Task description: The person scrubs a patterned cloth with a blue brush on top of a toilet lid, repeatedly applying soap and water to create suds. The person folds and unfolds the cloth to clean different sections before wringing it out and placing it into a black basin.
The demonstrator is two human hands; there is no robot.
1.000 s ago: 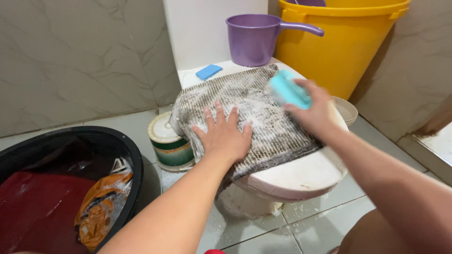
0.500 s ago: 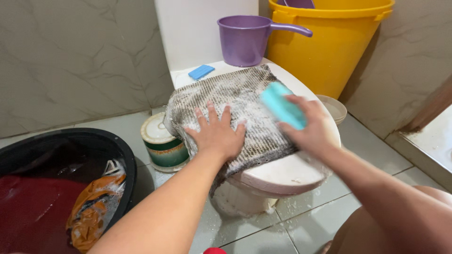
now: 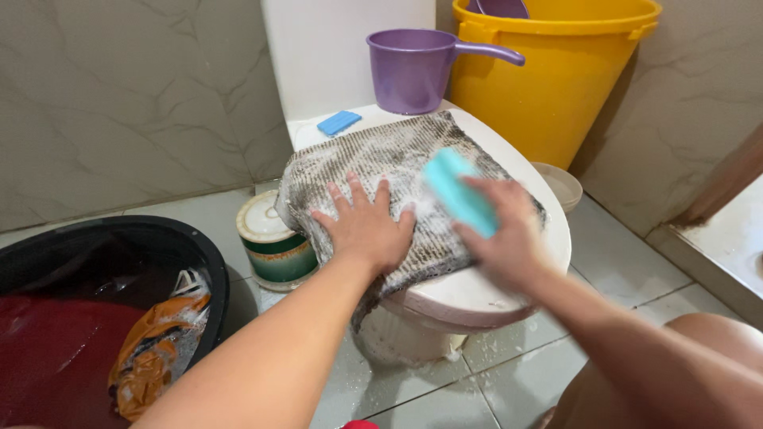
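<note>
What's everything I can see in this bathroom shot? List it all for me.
Striped cloth: one, grey-brown, soapy, spread on the toilet lid.
Scrub brush: one, teal, on the cloth.
Toilet: one, white, centre.
Soap bar: one, blue, behind the cloth.
Dipper: one, purple, on the toilet's back edge.
Bucket: one, yellow, back right.
Tin: one, green-and-white, on the floor left of the toilet.
Basin: one, black, lower left, holding red and orange laundry.
Left hand: flat on the cloth.
Right hand: gripping the brush.

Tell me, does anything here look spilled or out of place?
Yes. A soapy striped cloth lies spread on the closed toilet lid, an unusual scrubbing surface, and suds and water have spilled on the floor tiles below.
</note>
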